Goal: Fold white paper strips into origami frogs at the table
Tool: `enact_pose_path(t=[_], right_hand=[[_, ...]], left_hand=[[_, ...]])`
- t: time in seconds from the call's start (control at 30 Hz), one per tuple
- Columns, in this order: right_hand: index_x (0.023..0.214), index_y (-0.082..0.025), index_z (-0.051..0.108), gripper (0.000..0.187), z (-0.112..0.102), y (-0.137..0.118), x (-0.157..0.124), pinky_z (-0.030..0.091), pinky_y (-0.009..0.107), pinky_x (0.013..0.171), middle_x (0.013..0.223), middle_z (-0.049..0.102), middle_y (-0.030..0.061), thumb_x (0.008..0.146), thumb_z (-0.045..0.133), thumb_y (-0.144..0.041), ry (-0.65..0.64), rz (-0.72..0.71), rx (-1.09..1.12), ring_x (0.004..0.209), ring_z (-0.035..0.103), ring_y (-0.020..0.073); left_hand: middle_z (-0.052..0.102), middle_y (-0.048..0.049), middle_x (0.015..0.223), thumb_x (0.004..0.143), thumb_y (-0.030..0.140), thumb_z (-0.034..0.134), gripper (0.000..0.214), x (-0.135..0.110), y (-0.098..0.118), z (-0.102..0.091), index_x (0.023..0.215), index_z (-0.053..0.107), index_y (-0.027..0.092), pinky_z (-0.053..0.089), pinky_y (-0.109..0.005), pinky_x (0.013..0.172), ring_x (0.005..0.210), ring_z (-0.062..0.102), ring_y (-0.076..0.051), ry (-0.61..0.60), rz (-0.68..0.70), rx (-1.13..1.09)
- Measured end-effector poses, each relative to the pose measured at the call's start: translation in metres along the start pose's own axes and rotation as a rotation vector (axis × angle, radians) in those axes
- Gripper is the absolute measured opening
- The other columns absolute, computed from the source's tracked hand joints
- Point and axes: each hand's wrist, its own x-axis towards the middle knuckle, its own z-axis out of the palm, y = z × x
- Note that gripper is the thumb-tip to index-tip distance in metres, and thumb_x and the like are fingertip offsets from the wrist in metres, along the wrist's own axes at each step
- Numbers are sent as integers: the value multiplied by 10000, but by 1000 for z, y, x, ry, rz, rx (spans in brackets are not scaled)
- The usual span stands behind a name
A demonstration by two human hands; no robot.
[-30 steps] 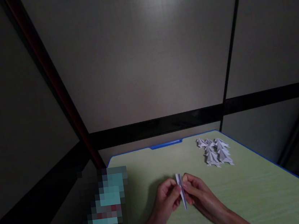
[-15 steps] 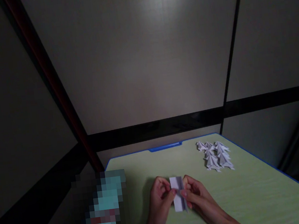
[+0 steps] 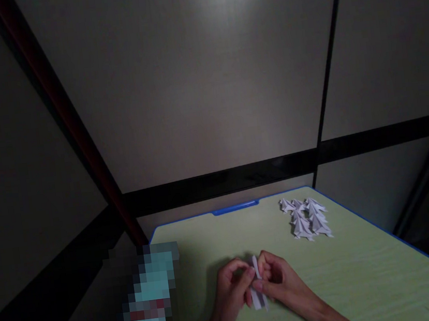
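Between both hands' fingers, low over the pale green blue-edged table (image 3: 361,272), stands a narrow folded strip of white paper (image 3: 257,293). Left hand (image 3: 232,288) pinches its left edge; right hand (image 3: 278,280) pinches its right edge, fingertips nearly meeting. Beyond the right hand, well apart, lies a cluster of white folded paper figures (image 3: 306,218).
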Motion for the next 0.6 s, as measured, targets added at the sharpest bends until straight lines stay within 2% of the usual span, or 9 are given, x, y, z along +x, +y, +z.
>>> enact_pose_path(t=[0.17, 0.37, 0.6], right_hand=[[572, -186, 326, 333, 1, 2, 0, 321, 169, 390, 441, 500, -59, 573, 619, -343, -34, -3, 40, 432, 522, 92], [567, -196, 314, 331, 0, 3, 0, 362, 185, 393, 443, 500, -66, 581, 610, -346, -34, -25, 41, 404, 521, 91], [607, -194, 318, 314, -1, 5, -1, 377, 206, 432, 495, 487, -65, 598, 613, -303, -73, -22, 83, 426, 533, 100]], left_hand=[[379, 90, 367, 525, 434, 598, 323, 1, -1, 1, 539, 483, 132, 187, -134, 252, 238, 291, -6, -21, 6, -31], [404, 76, 412, 550, 420, 589, 304, 2, -5, 1, 547, 509, 127, 194, -135, 252, 242, 292, 0, -47, 35, -75], [373, 78, 368, 552, 448, 576, 326, 2, -4, 1, 523, 500, 132, 190, -143, 260, 245, 280, -10, -66, 73, -48]])
